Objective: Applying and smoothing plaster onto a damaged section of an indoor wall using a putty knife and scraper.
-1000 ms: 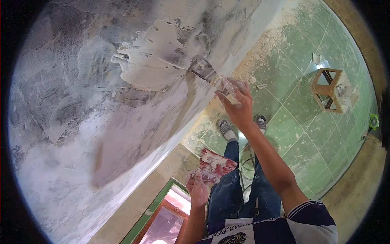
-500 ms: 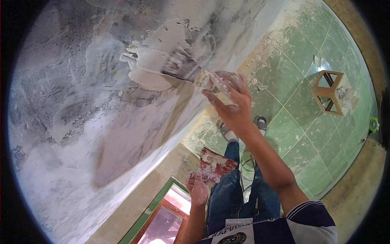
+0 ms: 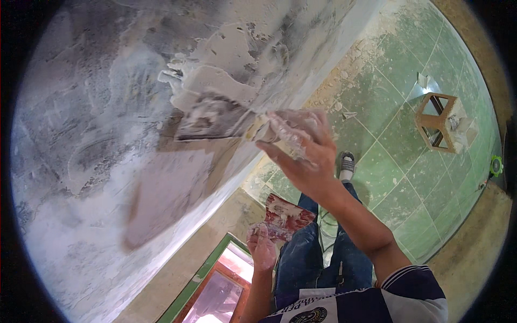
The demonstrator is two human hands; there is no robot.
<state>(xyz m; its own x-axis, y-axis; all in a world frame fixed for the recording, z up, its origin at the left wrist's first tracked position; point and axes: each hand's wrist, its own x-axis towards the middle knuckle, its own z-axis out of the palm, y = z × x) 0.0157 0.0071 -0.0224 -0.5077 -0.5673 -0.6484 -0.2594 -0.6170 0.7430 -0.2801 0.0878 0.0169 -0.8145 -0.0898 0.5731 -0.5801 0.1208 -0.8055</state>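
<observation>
Gripping grey putty knife (image 3: 212, 119) in right hand (image 3: 308, 153), red scraper (image 3: 289, 216) in left hand (image 3: 262, 250) — best to angle low on the wall (image 3: 102, 118), pressing evenly.

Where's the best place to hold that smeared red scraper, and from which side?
Probably by the narrow end of the red scraper, coming from the lower left of the picture, where the left hand grips it. Toward the upper right it widens into a flat, smeared blade, so that end would likely be messier and more awkward to hold.
</observation>
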